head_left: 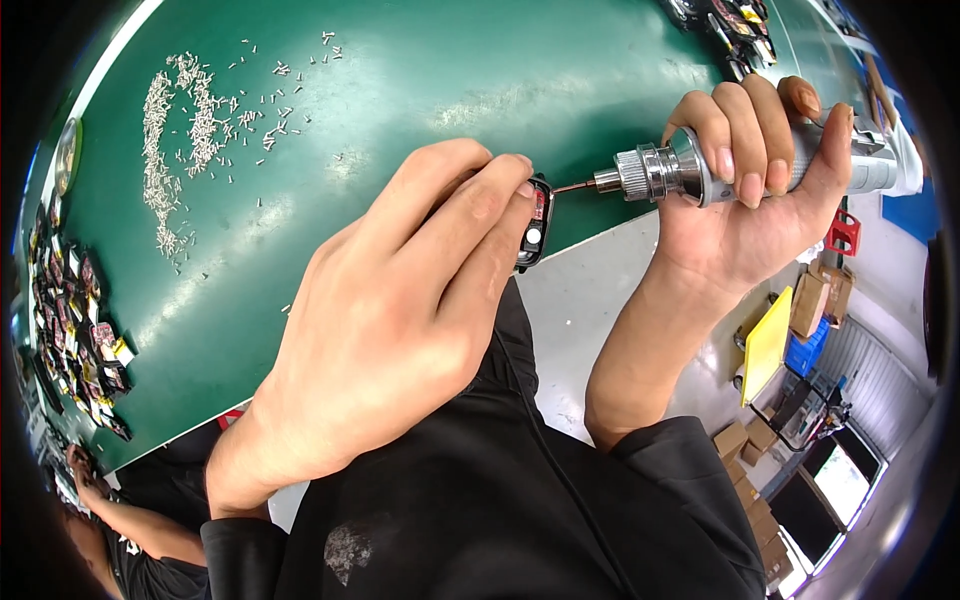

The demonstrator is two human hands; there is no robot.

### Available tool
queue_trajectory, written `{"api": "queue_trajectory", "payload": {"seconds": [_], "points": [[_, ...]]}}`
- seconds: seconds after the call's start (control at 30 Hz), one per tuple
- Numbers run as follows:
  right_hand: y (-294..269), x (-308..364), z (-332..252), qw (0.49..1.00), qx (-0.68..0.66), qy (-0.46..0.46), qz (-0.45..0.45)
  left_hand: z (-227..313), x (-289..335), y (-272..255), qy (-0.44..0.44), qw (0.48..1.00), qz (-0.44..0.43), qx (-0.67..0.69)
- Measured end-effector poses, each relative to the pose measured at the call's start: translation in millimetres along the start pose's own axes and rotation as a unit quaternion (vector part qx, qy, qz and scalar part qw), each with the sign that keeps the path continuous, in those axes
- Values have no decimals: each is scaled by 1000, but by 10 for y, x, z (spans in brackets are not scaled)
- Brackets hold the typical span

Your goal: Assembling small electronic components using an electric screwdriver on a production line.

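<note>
My left hand (400, 290) is closed around a small black device case (536, 225) with a red and white inside, held at the table's near edge. Its fingers hide most of the case. In my right hand (745, 170) lies a silver electric screwdriver (660, 172), held sideways with the fingers wrapped over its body. The thin copper-coloured bit (573, 187) points left and its tip meets the case's right side, near the upper corner; whether it sits in a screw I cannot tell.
Loose small screws (205, 120) lie spread over the green table (420, 60) at the far left. A pile of similar black device parts (80, 330) lines the left edge; more parts (740, 30) lie far right. A co-worker's arm (140, 520) shows lower left. Cardboard boxes (810, 300) stand right.
</note>
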State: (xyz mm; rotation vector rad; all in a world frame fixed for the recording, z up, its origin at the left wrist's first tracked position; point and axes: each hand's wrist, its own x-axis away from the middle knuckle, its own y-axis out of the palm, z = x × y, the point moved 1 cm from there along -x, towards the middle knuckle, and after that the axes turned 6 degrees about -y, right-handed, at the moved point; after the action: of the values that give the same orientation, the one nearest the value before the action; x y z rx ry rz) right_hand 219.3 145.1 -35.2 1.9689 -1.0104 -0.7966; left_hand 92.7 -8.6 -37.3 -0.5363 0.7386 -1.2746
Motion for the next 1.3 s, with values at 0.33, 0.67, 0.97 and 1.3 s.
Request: {"api": "queue_trajectory", "payload": {"seconds": [0.33, 0.67, 0.97, 1.3], "points": [[-33, 2, 18, 1000, 14, -13, -3, 36, 6, 55, 22, 998, 21, -48], [-49, 21, 46, 1000, 4, -9, 2, 16, 20, 63, 22, 998, 25, -49], [-62, 21, 39, 1000, 4, -12, -6, 4, 21, 60, 18, 999, 24, -37], [-58, 18, 63, 1000, 6, -17, -2, 7, 24, 63, 15, 999, 25, -38]]}}
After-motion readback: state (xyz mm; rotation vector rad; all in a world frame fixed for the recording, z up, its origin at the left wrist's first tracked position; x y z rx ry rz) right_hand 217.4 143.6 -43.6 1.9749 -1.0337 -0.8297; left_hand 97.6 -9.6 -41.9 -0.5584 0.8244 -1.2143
